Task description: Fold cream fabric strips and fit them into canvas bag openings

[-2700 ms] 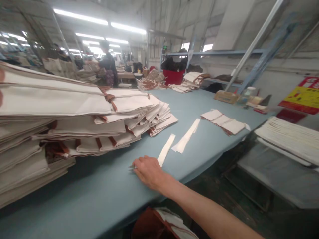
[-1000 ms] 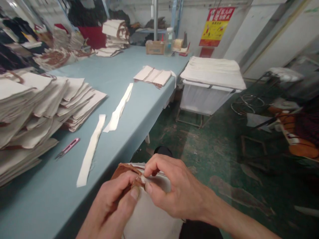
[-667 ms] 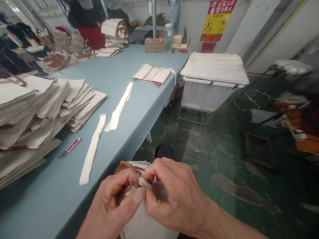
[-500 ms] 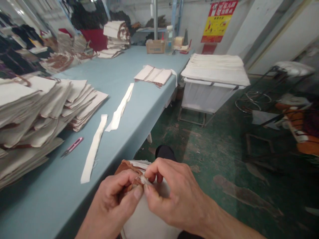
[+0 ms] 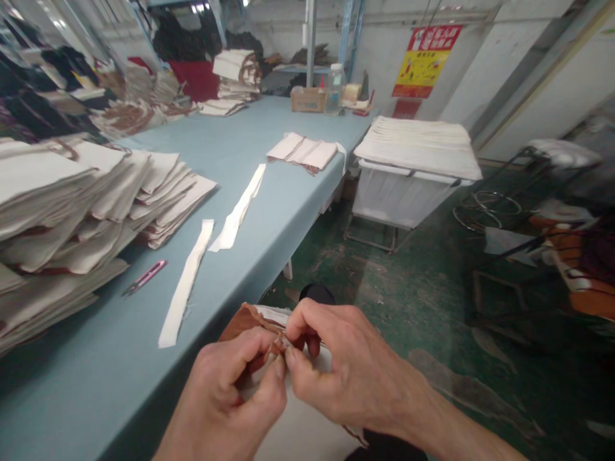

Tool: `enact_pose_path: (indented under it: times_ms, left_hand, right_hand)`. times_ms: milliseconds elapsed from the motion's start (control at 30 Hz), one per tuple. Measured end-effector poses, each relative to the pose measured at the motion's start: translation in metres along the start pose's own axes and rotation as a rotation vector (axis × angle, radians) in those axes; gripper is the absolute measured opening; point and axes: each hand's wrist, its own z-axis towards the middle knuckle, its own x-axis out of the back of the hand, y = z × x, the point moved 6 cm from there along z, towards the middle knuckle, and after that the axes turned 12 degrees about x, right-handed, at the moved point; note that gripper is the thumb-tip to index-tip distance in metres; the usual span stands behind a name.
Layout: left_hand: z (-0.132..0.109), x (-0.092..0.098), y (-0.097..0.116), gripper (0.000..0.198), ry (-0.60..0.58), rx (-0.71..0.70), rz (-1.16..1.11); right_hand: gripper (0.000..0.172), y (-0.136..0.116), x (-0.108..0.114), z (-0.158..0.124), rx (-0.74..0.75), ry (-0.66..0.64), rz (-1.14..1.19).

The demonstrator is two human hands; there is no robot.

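A piece of white and brown fabric (image 5: 298, 419) lies below my hands, beside the table edge. My left hand (image 5: 240, 384) is closed, its thumb and forefinger pinching the fabric's brown edge. Fingertip to fingertip with it, my right hand (image 5: 346, 371) pinches the same edge, also closed. The small spot between the fingertips is mostly hidden. A brown flap (image 5: 239, 320) of the fabric rises behind my left fingers. Pink thread snips (image 5: 145, 278) rest on the table to the left, near two white fabric strips (image 5: 187, 285).
Large stacks of white fabric pieces (image 5: 96, 192) cover the left of the blue table (image 5: 230, 275). A folded fabric piece (image 5: 302, 152) lies by its far edge. A white bin (image 5: 398, 192) piled with white cloth (image 5: 418, 141) stands on the floor to the right.
The view has tilted slightly, so the table things appear shifted. Both hands stay pinched on the fabric's edge, which has turned a little; more of the brown flap shows.
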Motion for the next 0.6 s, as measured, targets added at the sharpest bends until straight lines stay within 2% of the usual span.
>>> enact_pose_path:
  times_ms: [67,133,233,333,400,500,600]
  left_hand:
    - [0.0,-0.003,-0.005,0.025,0.065,0.044,-0.028]
    - [0.002,-0.008,-0.019,0.023,0.08,0.151,-0.199]
    - [0.008,-0.02,-0.047,0.022,0.01,0.338,-0.507]
    - [0.012,-0.027,-0.064,0.028,-0.112,0.395,-0.629]
    - [0.011,-0.024,-0.066,0.037,-0.178,0.406,-0.677]
    - [0.009,-0.011,-0.059,0.049,-0.245,0.419,-0.699]
    - [0.014,0.005,-0.04,0.045,-0.284,0.336,-0.61]
  right_hand:
    - [0.009,0.006,-0.006,-0.001,-0.071,-0.015,0.046]
    - [0.009,0.016,-0.014,-0.003,-0.153,-0.023,0.13]
    - [0.009,0.032,-0.027,-0.008,-0.267,0.002,0.313]
    - [0.021,0.042,-0.034,-0.008,-0.34,0.005,0.515]
    - [0.029,0.043,-0.035,-0.004,-0.35,-0.031,0.615]
    - [0.033,0.037,-0.026,0.006,-0.318,-0.064,0.674]
    - [0.023,0.026,-0.008,0.018,-0.2,-0.062,0.51]
